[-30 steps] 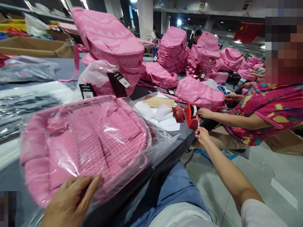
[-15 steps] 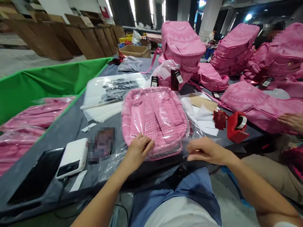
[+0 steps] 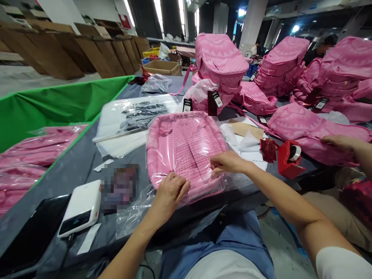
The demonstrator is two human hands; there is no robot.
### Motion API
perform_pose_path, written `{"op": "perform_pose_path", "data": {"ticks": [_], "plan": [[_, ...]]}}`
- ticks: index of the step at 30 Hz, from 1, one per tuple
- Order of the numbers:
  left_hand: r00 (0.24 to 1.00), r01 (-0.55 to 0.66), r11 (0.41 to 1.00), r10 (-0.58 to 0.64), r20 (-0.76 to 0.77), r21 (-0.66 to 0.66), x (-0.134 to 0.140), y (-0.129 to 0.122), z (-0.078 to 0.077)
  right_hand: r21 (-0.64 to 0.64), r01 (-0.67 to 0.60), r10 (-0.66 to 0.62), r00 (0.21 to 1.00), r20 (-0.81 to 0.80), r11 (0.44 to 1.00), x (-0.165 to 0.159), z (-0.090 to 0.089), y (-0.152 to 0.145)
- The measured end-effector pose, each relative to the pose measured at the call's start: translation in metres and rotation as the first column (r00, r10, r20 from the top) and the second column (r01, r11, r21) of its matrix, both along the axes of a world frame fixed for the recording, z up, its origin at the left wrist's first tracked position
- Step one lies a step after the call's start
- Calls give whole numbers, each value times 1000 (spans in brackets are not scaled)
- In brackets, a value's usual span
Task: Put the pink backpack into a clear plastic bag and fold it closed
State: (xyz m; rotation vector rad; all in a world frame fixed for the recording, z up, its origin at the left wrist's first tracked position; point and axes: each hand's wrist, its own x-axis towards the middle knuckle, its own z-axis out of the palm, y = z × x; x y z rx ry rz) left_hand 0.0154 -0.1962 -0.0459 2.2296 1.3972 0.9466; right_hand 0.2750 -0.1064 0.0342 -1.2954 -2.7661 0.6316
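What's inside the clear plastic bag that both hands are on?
A flat pink backpack fills the clear plastic bag. The left hand presses its near edge and the right hand pinches the film on top. The backpack's underside and contents are hidden.

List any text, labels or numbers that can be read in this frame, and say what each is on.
None can be read.
Hang tags on the pink backpacks: print too small.
Stack of clear bags: black lettering, blurred and foreshortened.
White device: dark screen, nothing legible.
Red sign on the far wall: too small.
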Motion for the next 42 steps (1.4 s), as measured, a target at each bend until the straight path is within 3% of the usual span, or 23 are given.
{"op": "perform_pose_path", "data": {"ticks": [2,4,6,8,11,15,18,21,24,27,29,31,32,33,34,36,38,39,41,42], "plan": [[1000,4,1000,-4,3,-4,0,0,2,-17,175,-176,983,-47,984,7,-3,5],[1000,-4,1000,5,20,-16,0,-1,4,108,352,-339,933,-122,930,16,-5,-2],[999,-16,999,17,37,-32,0,-2,4,271,422,-363,900,-243,865,22,-7,-20],[999,-23,999,25,44,-45,0,-2,5,361,307,-200,932,-304,881,21,-9,-44],[999,-31,998,33,40,-48,1,-1,7,328,45,12,985,-170,944,6,-12,-63],[1000,-10,999,9,-20,-36,-2,-5,16,112,-1,-6,998,63,994,-13,-14,-44],[988,-11,991,32,-152,134,-15,-19,24,49,-22,16,993,117,999,-15,-13,-27],[961,-44,943,130,-244,329,-35,-35,25,56,-21,16,996,90,998,-12,-16,-24],[953,-138,933,217,-212,333,-53,-40,21,70,15,-16,1000,15,997,-10,-22,-27],[958,-228,962,250,-141,151,-62,-32,16,53,47,-37,984,-174,997,-3,-23,-35],[962,-246,969,246,-121,19,-63,-25,15,28,53,-36,907,-420,998,15,-21,-48],[963,-250,967,244,-116,-40,-61,-21,15,35,176,-112,751,-651,984,45,-17,-68],[962,-252,967,246,-116,-44,-60,-20,15,40,310,-186,663,-725,950,66,-16,-79],[962,-253,967,247,-119,-37,-58,-20,16,40,481,-280,574,-769,876,89,-15,-89],[960,-255,967,251,-123,-19,-57,-20,16,38,646,-369,481,-795,762,114,-15,-98],[953,-264,963,268,-143,47,-54,-20,16,20,890,-528,288,-799,456,164,-17,-110],[942,-268,953,290,-169,143,-55,-19,14,-29,988,-639,76,-766,152,205,-18,-114],[942,-253,951,285,-179,179,-58,-18,12,-82,996,-674,-37,-738,35,221,-19,-114],[956,-189,964,224,-188,186,-71,-15,3,-222,969,-706,-234,-668,-111,240,-20,-114],[972,-117,982,144,-187,148,-80,-11,-4,-295,946,-711,-297,-638,-130,245,-22,-113]]}}
